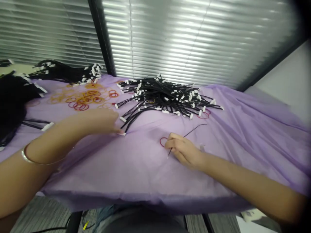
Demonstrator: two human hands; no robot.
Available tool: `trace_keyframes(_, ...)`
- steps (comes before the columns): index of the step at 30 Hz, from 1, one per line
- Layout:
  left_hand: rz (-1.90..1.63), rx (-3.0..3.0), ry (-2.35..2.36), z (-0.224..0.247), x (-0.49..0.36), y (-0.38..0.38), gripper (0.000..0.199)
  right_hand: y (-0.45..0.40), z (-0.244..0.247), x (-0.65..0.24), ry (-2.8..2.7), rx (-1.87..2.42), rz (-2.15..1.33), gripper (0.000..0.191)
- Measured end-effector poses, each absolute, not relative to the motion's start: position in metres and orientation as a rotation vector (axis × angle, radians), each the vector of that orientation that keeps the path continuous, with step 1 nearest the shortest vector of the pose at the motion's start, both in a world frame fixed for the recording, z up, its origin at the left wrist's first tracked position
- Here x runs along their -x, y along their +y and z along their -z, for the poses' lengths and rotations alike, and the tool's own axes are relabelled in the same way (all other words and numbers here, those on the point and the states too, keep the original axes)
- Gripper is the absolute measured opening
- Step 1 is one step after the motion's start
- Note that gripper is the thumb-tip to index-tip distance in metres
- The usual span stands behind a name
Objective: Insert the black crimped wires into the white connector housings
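Note:
My left hand (103, 122) reaches over the purple cloth to the near left edge of a pile of black cables (162, 94) with white connectors. Its fingertips are closed at a white connector (123, 133) on the end of one cable; part of the grip is hidden behind the hand. Farther right, my right hand (182, 148) is pinched around a thin black wire (194, 129), whose two ends stick out on either side. A red rubber band (162, 141) loops out from the same fingers.
Loose yellow and red rubber bands (84, 98) lie left of the pile. More black cable bundles (65, 72) are at the back left, with another (12, 106) at the left edge. Purple cloth (136, 171) covers the table up to the window blinds (165, 38).

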State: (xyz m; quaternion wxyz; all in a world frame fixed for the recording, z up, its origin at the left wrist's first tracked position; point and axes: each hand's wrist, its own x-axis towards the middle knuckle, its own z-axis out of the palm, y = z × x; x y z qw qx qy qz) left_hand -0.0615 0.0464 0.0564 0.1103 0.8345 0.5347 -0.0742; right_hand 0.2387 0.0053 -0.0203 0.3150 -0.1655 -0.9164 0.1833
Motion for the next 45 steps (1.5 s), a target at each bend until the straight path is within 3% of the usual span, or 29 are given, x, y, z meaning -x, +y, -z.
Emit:
trace_keyframes(2,0.359,-2.456,1.546,-0.046,0.061,0.047,0.03,0.009,0.018,-0.236,-2.453,0.471,-0.541,0.019)
trace_keyframes(5,0.291,-2.553,1.444,-0.037,0.056,0.045,0.022,0.012,0.019,-0.236,-2.468,0.491,-0.603,0.025)
trace_keyframes(9,0.26,-2.579,1.401,-0.036,0.052,0.047,0.026,0.015,0.024,-0.241,-2.469,0.465,-0.607,0.028)
trace_keyframes(14,0.119,-2.618,1.623,-0.039,0.042,0.05,0.034,0.02,0.026,-0.242,-2.46,0.432,-0.631,0.018)
trace_keyframes(19,-0.421,-2.487,1.774,-0.051,0.036,0.043,0.028,0.019,0.021,-0.238,-2.467,0.444,-0.653,0.013)
trace_keyframes(21,-0.702,-2.48,1.599,-0.051,0.035,0.037,0.025,0.017,0.018,-0.237,-2.433,0.459,-0.652,0.013)
trace_keyframes(24,-0.848,-2.552,1.233,-0.044,0.032,0.026,0.024,0.012,0.014,-0.239,-2.324,0.5,-0.482,0.013)
trace_keyframes(29,-0.743,-2.516,0.525,-0.042,0.019,-0.006,0.032,0.007,0.009,-0.242,-2.325,0.499,-0.283,0.01)
trace_keyframes(31,-0.505,-2.334,0.312,-0.045,0.014,-0.021,0.021,0.009,0.01,-0.241,-2.443,0.417,-0.35,0.007)
trace_keyframes(34,-0.377,-2.053,0.285,-0.044,0.011,-0.034,0.005,0.011,0.012,-0.239,-2.587,0.326,-0.318,0.014)
trace_keyframes(40,-0.624,-1.255,0.21,-0.021,0.011,-0.019,0.022,0.008,0.012,-0.238,-2.505,0.318,-0.218,0.013)
trace_keyframes(45,-0.572,-1.193,0.262,-0.02,0.007,-0.008,0.014,0.026,0.014,-0.243,-2.496,0.435,-0.33,0.012)
